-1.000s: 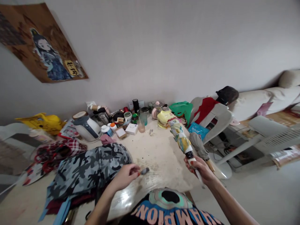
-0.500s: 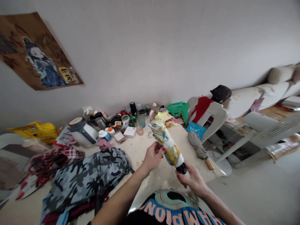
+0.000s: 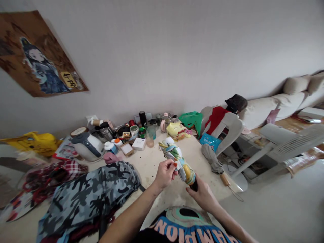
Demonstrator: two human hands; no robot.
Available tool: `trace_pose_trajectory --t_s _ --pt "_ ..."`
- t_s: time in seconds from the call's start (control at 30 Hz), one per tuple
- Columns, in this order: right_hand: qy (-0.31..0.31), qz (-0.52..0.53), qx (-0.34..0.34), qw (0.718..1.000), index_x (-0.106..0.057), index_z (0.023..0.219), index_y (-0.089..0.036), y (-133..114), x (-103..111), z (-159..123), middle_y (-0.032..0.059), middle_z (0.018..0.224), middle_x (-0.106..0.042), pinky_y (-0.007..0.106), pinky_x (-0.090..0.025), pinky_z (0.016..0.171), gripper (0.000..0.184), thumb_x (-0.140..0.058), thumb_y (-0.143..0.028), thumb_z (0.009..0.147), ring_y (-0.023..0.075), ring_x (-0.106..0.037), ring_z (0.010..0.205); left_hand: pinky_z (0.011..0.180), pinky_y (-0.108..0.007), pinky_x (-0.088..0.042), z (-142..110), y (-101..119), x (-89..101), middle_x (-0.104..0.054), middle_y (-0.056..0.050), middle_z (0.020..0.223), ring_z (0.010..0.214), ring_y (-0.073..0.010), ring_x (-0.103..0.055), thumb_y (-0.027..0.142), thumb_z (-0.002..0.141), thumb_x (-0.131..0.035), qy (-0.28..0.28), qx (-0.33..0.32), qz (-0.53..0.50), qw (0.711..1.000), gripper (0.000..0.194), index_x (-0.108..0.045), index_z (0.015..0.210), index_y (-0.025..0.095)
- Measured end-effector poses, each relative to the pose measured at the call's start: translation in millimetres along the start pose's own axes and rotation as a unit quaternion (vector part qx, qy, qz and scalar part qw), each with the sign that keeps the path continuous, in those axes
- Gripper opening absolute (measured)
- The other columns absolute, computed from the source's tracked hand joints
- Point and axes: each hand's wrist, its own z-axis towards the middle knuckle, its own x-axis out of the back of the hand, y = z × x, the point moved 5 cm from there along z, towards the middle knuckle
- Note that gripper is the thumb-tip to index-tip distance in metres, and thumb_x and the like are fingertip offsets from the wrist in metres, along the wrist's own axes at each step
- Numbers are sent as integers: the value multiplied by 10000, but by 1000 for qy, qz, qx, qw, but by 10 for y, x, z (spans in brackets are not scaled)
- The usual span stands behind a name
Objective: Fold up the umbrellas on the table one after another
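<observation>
A folded umbrella (image 3: 187, 172) with yellow, white and blue-green patterned cloth slants over the table, its top pointing away to the left. My right hand (image 3: 204, 193) is wrapped round its dark handle end. My left hand (image 3: 165, 172) pinches the white strap (image 3: 179, 165) at the umbrella's middle, with thumb and finger pressed together. To the left lies a grey camouflage umbrella (image 3: 93, 194), loosely spread on the table. A grey umbrella (image 3: 212, 158) with a wooden handle rests by the table's right edge.
Along the wall stand a white kettle (image 3: 87, 145), several bottles and cups, a white box (image 3: 139, 144) and a glass teapot (image 3: 165, 121). A green bag (image 3: 191, 120) sits at the table's far right. Beyond it are a white chair (image 3: 229, 130) and a person's dark-haired head.
My left hand has drawn the white strap along the umbrella's cloth. The umbrella has turned slightly and sunk lower, and my right hand has shifted up round the handle end.
</observation>
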Motion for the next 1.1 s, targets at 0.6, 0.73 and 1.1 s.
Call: trace_pose_trajectory --t_s 0.6,0.73,1.1 --pt "110 187 -39 975 -571 770 -203 291 962 591 -41 489 -543 241 -382 435 262 -675 -290 546 135 -489 446 442 -202 -344 -205 -1169 1221 -519 54 510 461 -100 -483 188 677 -578 71 219 183 956 57 -545 719 167" --pt "68 38 -41 996 -522 698 -204 231 886 705 -45 441 -538 236 -358 434 183 -630 -273 568 126 -483 403 476 -206 -361 -220 -1200 1157 -529 49 549 499 -104 -504 169 698 -533 41 225 191 955 59 -550 754 170" --pt "63 -569 36 819 -620 1036 -178 -549 1804 907 143 852 -718 293 -322 558 254 -542 -228 800 288 -670 757 544 -237 -375 -544 -1305 1241 -538 25 613 554 -124 -502 342 668 -572 -102 216 261 935 206 -565 779 169"
